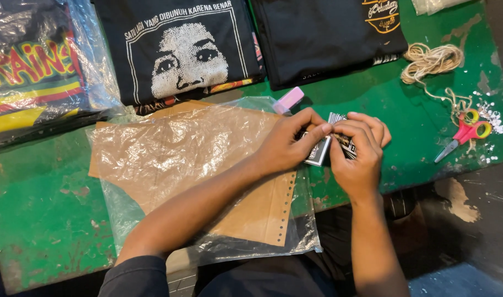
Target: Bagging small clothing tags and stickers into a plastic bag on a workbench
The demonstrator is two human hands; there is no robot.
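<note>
My left hand (287,144) and my right hand (358,151) meet over the green table (37,214), both pinching a small stack of black-and-white printed cards (320,151). The thumbs and forefingers press on the stack's top edge. Part of the cards is hidden under my fingers. Under my left forearm lies a brown perforated paper sheet (259,212) inside a clear plastic bag (152,154).
Folded black printed shirts (180,49) lie along the far edge, one bagged shirt (34,71) at the left. A pink eraser-like block (289,99) sits near the bag. Twine (432,61) and small pink-and-yellow scissors (466,132) rest at the right.
</note>
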